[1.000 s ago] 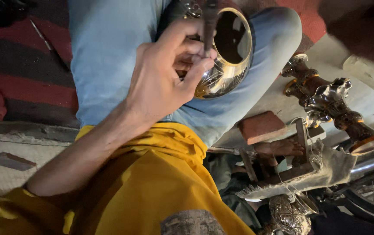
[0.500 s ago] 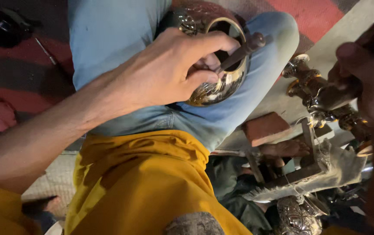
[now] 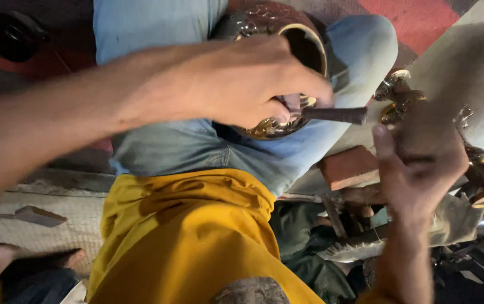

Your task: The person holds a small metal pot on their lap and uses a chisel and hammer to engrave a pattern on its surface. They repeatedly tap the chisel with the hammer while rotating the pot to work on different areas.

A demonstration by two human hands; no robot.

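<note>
Right hand now nearer brass pot, dark tool across its rim.

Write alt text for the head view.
The left hand grips a dark-handled tool against a shiny brass pot resting on a jeans-clad knee. The right hand reaches toward an ornate brass stand; yellow cloth fills the foreground.

Left hand: forearm reaching across from the left, fingers curled shut (thumb tucked beneath). Right hand: raised from below, palm open, blurred.
</note>
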